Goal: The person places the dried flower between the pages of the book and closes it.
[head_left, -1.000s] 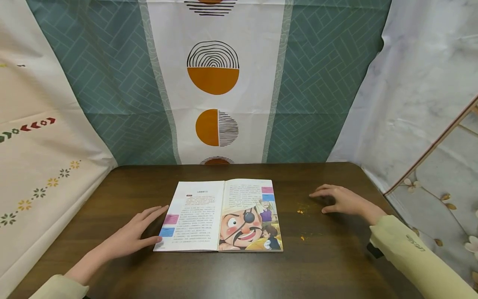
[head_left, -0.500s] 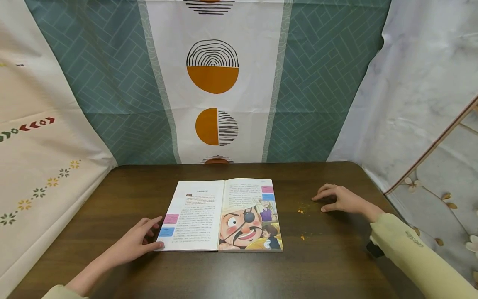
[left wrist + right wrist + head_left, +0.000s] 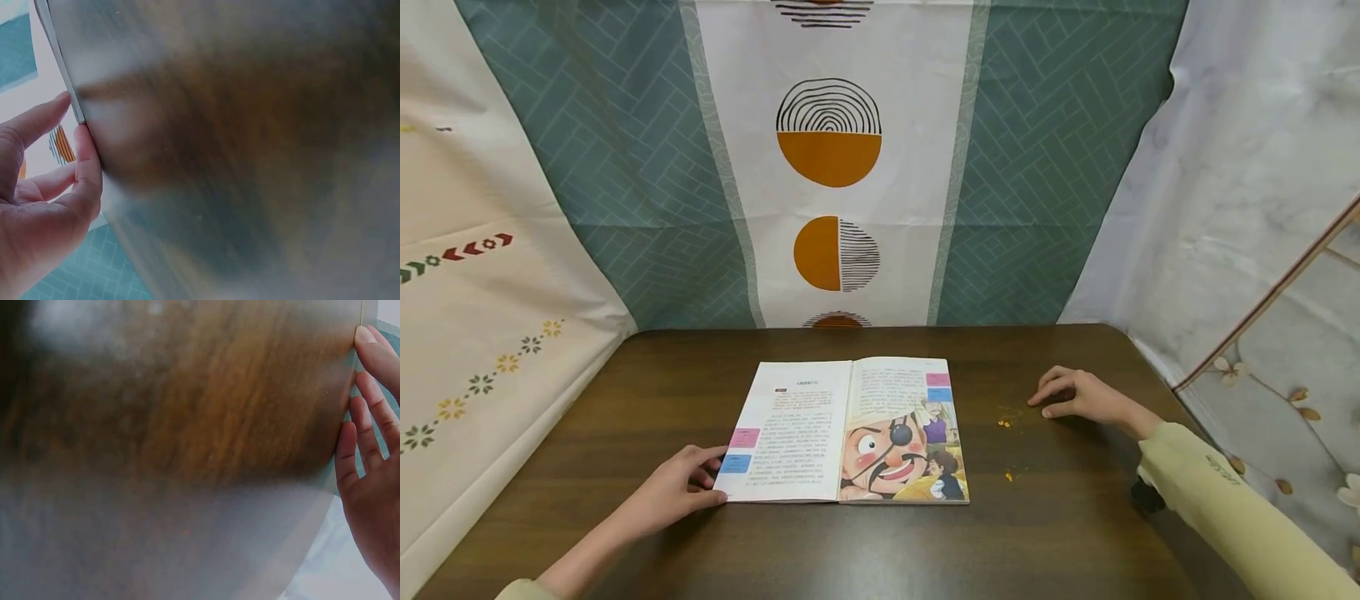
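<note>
An open picture book [image 3: 790, 442] lies flat on the table, with a cartoon pirate with an eyepatch on its right page. At the book's lower left edge is my left hand [image 3: 673, 492], thumb and index finger spread apart, other fingers bent underneath. The left wrist view shows the thumb and a finger of the left hand [image 3: 56, 212] right at a corner of the book [image 3: 62, 69]. My right hand [image 3: 1090, 396] rests on the tabletop to the right of the book, its fingers loosely bent and holding nothing. In the right wrist view the right hand [image 3: 375, 481] appears beside the wood.
Dark brown table [image 3: 880, 554] with rounded far corners. Small yellow-orange marks [image 3: 1006, 423] show on the wood between book and right hand. A patterned green and white curtain [image 3: 842, 167] hangs behind, with pale cloths [image 3: 475, 333] at the sides.
My left hand has drawn back from over the page margin to the book's left edge, and its fingers have bent more. The right hand has shifted only slightly; the book stays put.
</note>
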`<state>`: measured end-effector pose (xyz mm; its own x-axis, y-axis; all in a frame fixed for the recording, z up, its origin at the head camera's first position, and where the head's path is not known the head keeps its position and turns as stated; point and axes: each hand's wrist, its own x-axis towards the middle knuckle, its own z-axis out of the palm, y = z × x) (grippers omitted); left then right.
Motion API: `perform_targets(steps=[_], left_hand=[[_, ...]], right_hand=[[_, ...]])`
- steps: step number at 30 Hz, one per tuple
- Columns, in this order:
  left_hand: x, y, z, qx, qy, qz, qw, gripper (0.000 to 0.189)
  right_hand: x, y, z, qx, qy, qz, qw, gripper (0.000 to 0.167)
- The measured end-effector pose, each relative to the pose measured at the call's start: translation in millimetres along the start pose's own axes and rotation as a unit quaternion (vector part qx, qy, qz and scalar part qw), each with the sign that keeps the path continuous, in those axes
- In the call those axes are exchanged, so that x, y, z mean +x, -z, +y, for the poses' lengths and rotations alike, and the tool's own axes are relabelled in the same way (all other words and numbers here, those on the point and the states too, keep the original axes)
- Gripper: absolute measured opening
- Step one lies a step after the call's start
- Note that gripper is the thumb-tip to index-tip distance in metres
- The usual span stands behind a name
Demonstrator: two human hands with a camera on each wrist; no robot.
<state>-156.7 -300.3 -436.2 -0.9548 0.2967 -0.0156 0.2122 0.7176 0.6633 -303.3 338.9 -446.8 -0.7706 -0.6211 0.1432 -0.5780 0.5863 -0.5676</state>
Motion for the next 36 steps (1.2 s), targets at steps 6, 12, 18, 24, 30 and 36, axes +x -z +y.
perform_targets(steps=[6, 12, 18, 24, 30, 36], left_hand=[[1.3, 1.6, -6.0, -0.037, 0.02, -0.017, 0.999, 0.067], [1.5, 4.7, -6.0, -0.057, 0.024, -0.032, 0.9976, 0.068], [2.3, 4.6, -4.8, -0.057, 0.041, -0.031, 0.997, 0.069], [2.8, 3.6, -7.4, -0.063, 0.031, -0.034, 0.997, 0.069], [2.9, 3.5, -7.6, -0.066, 0.033, -0.033, 0.9967, 0.069], [2.6, 3.2, -6.7, -0.071, 0.035, -0.035, 0.9962, 0.068]], right_hand=[[1.3, -3, 1, 0.006, -0.011, 0.006, 0.9999, 0.02], [5.9, -4, 0, 0.009, -0.013, 0.01, 0.9998, 0.015], [14.1, -3, -1, 0.001, -0.018, 0.01, 0.9998, 0.01], [17.0, -4, -2, -0.008, -0.019, 0.02, 0.9996, 0.007], [17.2, -7, -4, -0.003, -0.026, 0.03, 0.9992, 0.006], [14.7, -8, -7, -0.001, -0.033, 0.034, 0.9989, 0.006]])
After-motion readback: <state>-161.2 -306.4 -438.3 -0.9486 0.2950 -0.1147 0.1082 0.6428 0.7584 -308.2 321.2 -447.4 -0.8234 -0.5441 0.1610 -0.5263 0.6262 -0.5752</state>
